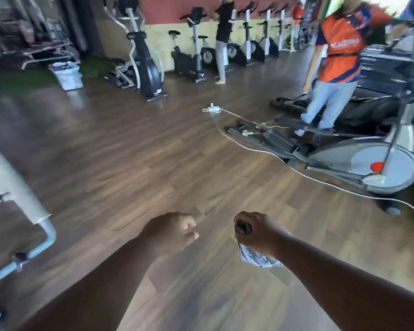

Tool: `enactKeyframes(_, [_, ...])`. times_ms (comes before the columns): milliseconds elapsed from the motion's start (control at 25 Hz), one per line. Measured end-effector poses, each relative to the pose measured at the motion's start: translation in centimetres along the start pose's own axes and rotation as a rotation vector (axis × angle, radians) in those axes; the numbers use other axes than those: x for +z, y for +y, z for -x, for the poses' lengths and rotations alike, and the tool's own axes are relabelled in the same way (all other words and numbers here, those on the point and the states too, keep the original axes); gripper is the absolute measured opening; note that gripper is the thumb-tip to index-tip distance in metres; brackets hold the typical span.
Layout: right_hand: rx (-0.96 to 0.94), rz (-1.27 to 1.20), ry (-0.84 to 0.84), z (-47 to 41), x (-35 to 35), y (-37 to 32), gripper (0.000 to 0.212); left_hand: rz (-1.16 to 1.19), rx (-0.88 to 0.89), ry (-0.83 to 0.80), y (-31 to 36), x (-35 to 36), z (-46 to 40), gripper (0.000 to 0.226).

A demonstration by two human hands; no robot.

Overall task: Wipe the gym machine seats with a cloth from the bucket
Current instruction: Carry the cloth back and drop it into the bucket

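Head view: a cloth (258,258) is gripped in the right hand (256,232) – fingers curled round it – near, over the wood floor (129,163). The left hand (172,231) is held loosely curled, empty. A cross-trainer (368,163) is seen far right.

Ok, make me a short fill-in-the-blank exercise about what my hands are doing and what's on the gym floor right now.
1. The cloth hangs from the ____ hand.
2. The left hand holds ____.
3. A white cable trails across the ____ floor beside the elliptical machine.
4. The person in the orange shirt stands on a ____.

Missing words: right; nothing; wooden; machine
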State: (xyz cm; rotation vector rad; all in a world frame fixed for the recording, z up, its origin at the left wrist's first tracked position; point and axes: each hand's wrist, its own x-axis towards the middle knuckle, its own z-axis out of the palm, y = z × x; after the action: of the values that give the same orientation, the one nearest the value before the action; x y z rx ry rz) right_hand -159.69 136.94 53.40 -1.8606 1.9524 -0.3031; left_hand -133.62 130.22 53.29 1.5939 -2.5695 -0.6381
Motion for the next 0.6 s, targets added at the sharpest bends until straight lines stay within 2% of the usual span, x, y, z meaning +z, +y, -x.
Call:
enactKeyframes(240, [-0.179,0.056,-0.058,-19.0,0.1,-3.6,0.033,0.072,-0.190,0.001,-10.9,-3.6,-10.4,0.037])
enactKeyframes(440, [-0.172,0.049,-0.068,-35.9,-0.6,-8.3,0.038,0.070,-0.188,0.020,-20.2,-10.3,-23.3,0.036])
enactKeyframes(600, [-0.182,0.034,-0.079,-47.5,-2.0,-12.3,0.029,0.073,-0.208,0.016,-25.6,-16.0,-32.3,0.035])
